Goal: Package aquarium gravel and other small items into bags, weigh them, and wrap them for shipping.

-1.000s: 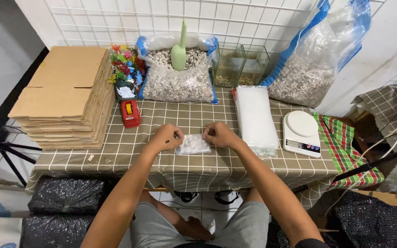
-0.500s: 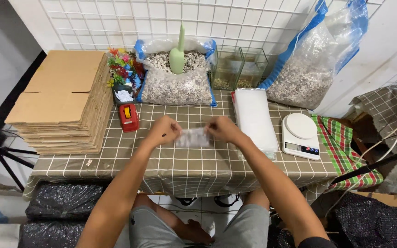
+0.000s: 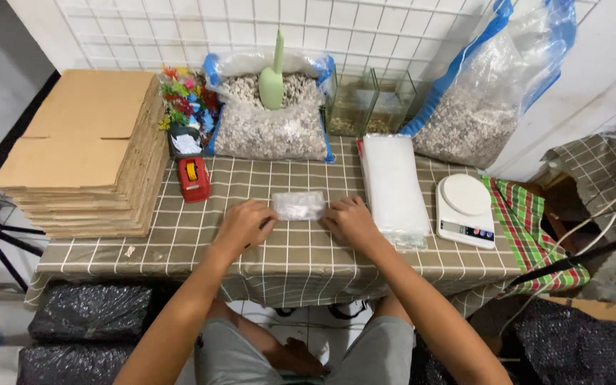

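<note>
Both hands (image 3: 242, 225) (image 3: 351, 219) pinch ends | small clear bag (image 3: 299, 205), flat, gravel-filled

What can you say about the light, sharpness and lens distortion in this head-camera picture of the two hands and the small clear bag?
Head view: even, soft light with faint shadows under the left hand and right hand; the small clear bag shows mild glare, so its contents cannot be told; the wide lens bows the table edge and tiled wall; the centre is fairly sharp, the corners softer.
</note>
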